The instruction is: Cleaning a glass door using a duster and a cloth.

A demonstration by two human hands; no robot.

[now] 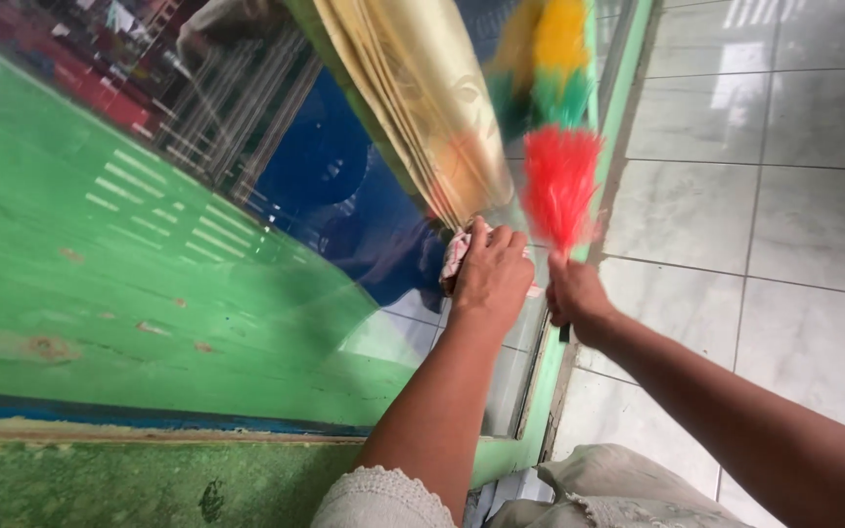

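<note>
My left hand (490,276) presses a crumpled patterned cloth (456,252) flat against a window pane (276,196) near its lower corner. My right hand (573,293) grips the dark handle of a feather duster (559,181) whose red, green and yellow bristles stand up beside the pane's green frame (606,156). The two hands are close together, the duster just to the right of the cloth. A gold curtain (422,93) hangs behind the glass above the cloth.
The glass reflects green and blue shapes and barred lines. A green painted sill (100,479) with a blue strip runs along the bottom left. Pale tiled floor (765,196) spreads to the right. My light trousers (618,489) show at the bottom.
</note>
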